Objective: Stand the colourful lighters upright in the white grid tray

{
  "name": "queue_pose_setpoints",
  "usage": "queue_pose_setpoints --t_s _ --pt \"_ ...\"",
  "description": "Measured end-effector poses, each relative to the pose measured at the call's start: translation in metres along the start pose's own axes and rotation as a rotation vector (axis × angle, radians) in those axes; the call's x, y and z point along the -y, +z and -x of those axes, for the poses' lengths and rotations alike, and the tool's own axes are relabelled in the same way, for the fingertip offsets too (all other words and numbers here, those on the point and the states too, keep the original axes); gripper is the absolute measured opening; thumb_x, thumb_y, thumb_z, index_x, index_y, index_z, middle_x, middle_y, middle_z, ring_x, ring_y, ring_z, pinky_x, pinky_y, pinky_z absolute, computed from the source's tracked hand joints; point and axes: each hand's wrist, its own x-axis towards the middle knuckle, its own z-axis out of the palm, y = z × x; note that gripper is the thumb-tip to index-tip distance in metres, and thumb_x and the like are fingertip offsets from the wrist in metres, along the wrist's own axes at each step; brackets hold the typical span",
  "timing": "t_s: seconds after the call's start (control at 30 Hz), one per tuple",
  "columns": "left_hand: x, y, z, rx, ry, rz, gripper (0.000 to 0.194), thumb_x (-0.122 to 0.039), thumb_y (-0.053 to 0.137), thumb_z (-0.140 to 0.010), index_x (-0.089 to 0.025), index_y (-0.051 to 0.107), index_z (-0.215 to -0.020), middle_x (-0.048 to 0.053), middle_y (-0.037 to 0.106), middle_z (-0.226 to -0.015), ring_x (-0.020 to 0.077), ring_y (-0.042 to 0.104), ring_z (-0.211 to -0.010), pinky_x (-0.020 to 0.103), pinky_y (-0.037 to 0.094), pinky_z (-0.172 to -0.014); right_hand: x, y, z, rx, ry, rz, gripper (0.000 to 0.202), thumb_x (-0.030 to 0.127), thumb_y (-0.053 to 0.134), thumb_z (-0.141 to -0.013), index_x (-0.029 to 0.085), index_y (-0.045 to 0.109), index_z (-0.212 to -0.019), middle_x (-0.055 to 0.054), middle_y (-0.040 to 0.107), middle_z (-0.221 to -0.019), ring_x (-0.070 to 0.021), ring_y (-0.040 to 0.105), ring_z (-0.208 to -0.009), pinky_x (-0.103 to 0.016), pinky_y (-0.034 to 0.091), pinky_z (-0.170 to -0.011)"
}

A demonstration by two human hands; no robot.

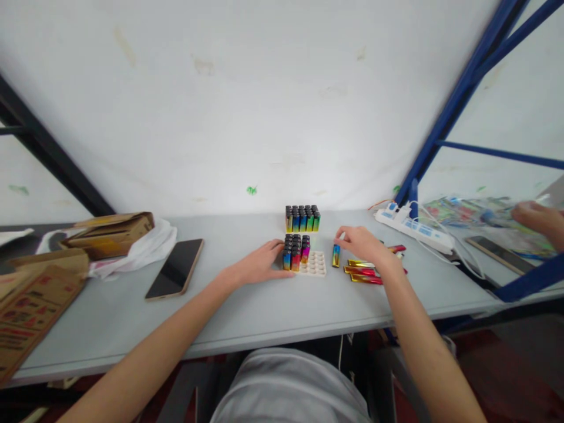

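Observation:
A white tray (318,265) with round holes holds several upright lighters (296,252) with black tops and shiny rainbow bodies, all on its left part. My left hand (261,262) curves around the tray's left end, thumb at the front corner and fingers against the back-left side. Between the fingertips of my right hand (359,241) is a blue and yellow lighter (336,256), upright just right of the tray. Several red and gold lighters (363,272) lie loose beneath and beside my right wrist. Behind the tray stands a full block of blue-green lighters (303,220).
A phone (175,269) lies left, near a white plastic bag (145,249) and opened cardboard boxes (48,294). To the right are a white power strip (414,228) with cables and a blue metal frame (458,100). Beyond it, another person's hand (540,218) shows above a second phone (500,254).

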Motion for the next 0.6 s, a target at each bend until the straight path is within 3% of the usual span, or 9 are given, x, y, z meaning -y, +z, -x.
queue_pose_setpoints --t_s 0.13,0.23,0.3,0.37,0.43,0.6 --pt "0.000 0.000 0.000 0.000 -0.006 -0.001 0.075 -0.070 0.067 -0.088 -0.017 0.054 -0.140 0.016 0.055 -0.144 0.0329 0.054 -0.135 0.042 0.040 -0.119 -0.001 0.021 -0.007 0.061 0.147 0.034 0.041 0.046 0.067 -0.096 0.015 0.068 -0.123 -0.014 0.077 -0.103 -0.0253 0.071 -0.094 -0.030 0.047 -0.083" --pt "0.001 0.001 0.000 -0.010 0.010 -0.009 0.075 -0.071 0.066 -0.088 -0.019 0.054 -0.140 0.014 0.056 -0.144 0.0326 0.054 -0.134 0.043 0.042 -0.119 0.006 0.029 -0.011 0.063 0.090 -0.051 0.043 0.039 0.074 -0.091 0.016 0.066 -0.126 -0.010 0.077 -0.096 -0.0226 0.070 -0.090 -0.029 0.047 -0.082" --pt "0.001 0.001 0.000 -0.009 0.015 -0.009 0.074 -0.071 0.066 -0.088 -0.019 0.054 -0.140 0.015 0.056 -0.143 0.0330 0.054 -0.134 0.044 0.041 -0.119 0.008 0.029 -0.012 0.018 0.017 -0.111 0.033 0.032 0.074 -0.089 0.016 0.069 -0.118 -0.007 0.076 -0.089 -0.0210 0.068 -0.084 -0.028 0.047 -0.078" --pt "0.000 0.000 0.000 -0.009 0.009 0.000 0.074 -0.071 0.066 -0.088 -0.019 0.055 -0.140 0.015 0.056 -0.143 0.0336 0.054 -0.134 0.044 0.041 -0.119 0.008 0.026 -0.013 -0.034 -0.058 -0.182 0.020 0.035 0.068 -0.092 0.016 0.071 -0.097 -0.004 0.073 -0.080 -0.0204 0.066 -0.077 -0.029 0.046 -0.074" --pt "0.000 0.000 0.000 -0.018 0.010 0.014 0.074 -0.071 0.066 -0.087 -0.019 0.056 -0.139 0.014 0.057 -0.142 0.0342 0.055 -0.134 0.044 0.042 -0.118 0.009 0.022 -0.013 -0.079 -0.123 -0.328 0.032 0.046 0.060 -0.096 0.017 0.067 -0.084 -0.002 0.069 -0.074 -0.0199 0.063 -0.073 -0.030 0.046 -0.072" --pt "0.001 0.000 0.000 -0.025 0.018 0.033 0.073 -0.071 0.067 -0.086 -0.018 0.058 -0.135 0.015 0.058 -0.141 0.0347 0.055 -0.133 0.045 0.042 -0.118 0.025 0.015 -0.010 -0.103 -0.229 -0.835 0.043 0.062 0.053 -0.097 0.020 0.056 -0.092 -0.001 0.066 -0.079 -0.0144 0.060 -0.062 -0.029 0.048 -0.066"
